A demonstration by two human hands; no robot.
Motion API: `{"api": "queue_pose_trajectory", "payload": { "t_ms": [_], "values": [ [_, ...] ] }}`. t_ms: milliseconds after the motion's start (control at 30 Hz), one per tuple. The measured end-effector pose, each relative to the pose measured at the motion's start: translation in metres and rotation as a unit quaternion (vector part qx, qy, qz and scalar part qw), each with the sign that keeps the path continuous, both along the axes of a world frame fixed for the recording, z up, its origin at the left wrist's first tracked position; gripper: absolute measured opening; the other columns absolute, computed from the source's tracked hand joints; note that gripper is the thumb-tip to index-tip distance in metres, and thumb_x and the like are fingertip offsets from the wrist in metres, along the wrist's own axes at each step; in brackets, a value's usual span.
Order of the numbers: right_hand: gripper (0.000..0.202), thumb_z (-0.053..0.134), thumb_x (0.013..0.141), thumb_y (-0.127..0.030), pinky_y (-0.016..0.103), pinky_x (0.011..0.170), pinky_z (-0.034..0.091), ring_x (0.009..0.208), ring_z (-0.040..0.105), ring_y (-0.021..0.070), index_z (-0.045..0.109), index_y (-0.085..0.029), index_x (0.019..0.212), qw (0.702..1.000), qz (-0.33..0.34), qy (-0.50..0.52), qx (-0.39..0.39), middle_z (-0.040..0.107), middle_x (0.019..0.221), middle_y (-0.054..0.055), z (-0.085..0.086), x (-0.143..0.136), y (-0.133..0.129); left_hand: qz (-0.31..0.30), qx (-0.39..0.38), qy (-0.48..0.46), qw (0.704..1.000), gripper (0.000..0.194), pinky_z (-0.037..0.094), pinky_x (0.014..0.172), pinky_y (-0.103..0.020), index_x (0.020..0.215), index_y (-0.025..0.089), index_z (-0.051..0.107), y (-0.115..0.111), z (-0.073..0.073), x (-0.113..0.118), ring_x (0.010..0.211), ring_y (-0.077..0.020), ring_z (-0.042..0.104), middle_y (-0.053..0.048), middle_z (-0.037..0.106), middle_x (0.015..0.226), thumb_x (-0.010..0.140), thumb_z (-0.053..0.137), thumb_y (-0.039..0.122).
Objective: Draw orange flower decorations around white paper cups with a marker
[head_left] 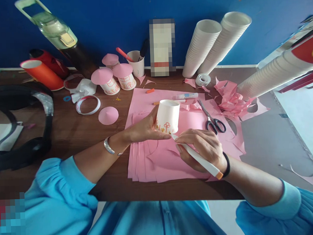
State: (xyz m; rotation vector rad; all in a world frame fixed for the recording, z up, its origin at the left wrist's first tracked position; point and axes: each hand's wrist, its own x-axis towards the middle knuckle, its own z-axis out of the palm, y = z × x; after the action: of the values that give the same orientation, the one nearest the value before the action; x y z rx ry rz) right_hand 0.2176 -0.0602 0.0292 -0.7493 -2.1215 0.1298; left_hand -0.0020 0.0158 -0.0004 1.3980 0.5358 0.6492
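A white paper cup point(168, 113), with orange flowers and marks near its lower edge, is held from the left and below by my left hand point(146, 128). My right hand point(202, 148) grips a white marker point(199, 157) with an orange end. The marker's tip meets the lower edge of the cup. Beneath both hands lies a stack of pink paper sheets point(145, 166). Black-handled scissors point(213, 122) rest on the paper to the right, and a glue stick point(186, 96) lies behind the cup.
Small cups with pink cone tops point(122, 70) stand at the back left, near a loose pink cone point(108, 115) and tape roll point(88, 105). Stacked white cups point(202, 44) stand at the back. Crumpled pink scraps point(230, 97) lie right; a black headset-like object point(47, 128) lies left.
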Motion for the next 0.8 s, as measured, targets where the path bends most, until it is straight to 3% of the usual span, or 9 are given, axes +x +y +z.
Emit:
{"api": "queue_pose_trajectory", "payload": {
  "t_ms": [233,800],
  "values": [
    [0.020,0.066,0.092,-0.007,0.027,0.060,0.064,0.066,0.076,0.0164,0.065,-0.021,0.107,1.000,-0.004,0.013,0.009,0.076,0.081,0.001,-0.0004,0.0017,-0.0002,-0.011,-0.017,-0.014,1.000,0.092,0.057,0.101,-0.047,0.155,0.030,0.047,-0.0010,-0.0001,0.0003,0.135,-0.0375,0.062,-0.015,0.068,0.140,0.076,0.094,0.039],
    [0.015,0.065,0.096,-0.007,0.027,0.060,0.064,0.065,0.075,0.0158,0.062,-0.017,0.106,1.000,-0.002,0.004,0.026,0.076,0.082,0.004,-0.0016,0.0001,0.0016,-0.009,-0.012,-0.017,1.000,0.096,0.057,0.102,-0.049,0.158,0.029,0.046,-0.0007,-0.0009,0.0010,0.136,-0.0390,0.062,-0.016,0.070,0.136,0.075,0.095,0.039]
  ]
}}
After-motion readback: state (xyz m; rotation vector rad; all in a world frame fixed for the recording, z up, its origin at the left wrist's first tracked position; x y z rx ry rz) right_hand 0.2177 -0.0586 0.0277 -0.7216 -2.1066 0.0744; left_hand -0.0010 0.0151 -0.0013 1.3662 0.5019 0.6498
